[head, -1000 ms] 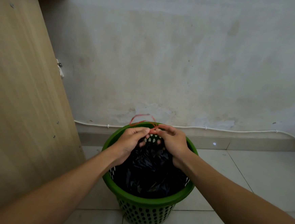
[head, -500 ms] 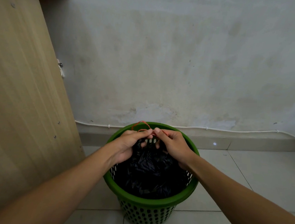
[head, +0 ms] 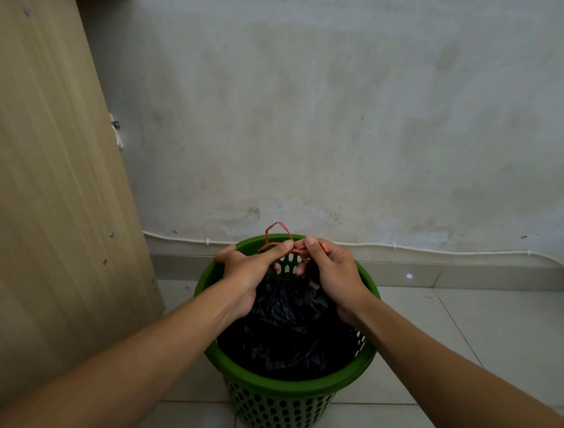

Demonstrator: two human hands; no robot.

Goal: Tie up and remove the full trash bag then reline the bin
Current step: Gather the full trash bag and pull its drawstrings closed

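A green perforated bin (head: 278,413) stands on the tiled floor by the wall. Inside it sits a black trash bag (head: 284,335), gathered at the top. A thin red drawstring (head: 277,228) loops up over the bin's far rim. My left hand (head: 247,272) pinches the drawstring between thumb and forefinger above the bag's neck. My right hand (head: 333,275) grips the same string just to the right, fingertips nearly touching the left ones. The knot itself is hidden behind my fingers.
A tall wooden cabinet side (head: 40,178) rises close on the left of the bin. A white cable (head: 439,250) runs along the base of the stained wall (head: 315,115). Pale floor tiles (head: 482,348) spread to the right.
Both hands have kept working the red drawstring over the bag's neck. The loop, wide a second ago, is smaller now and stands just above my left fingertips.
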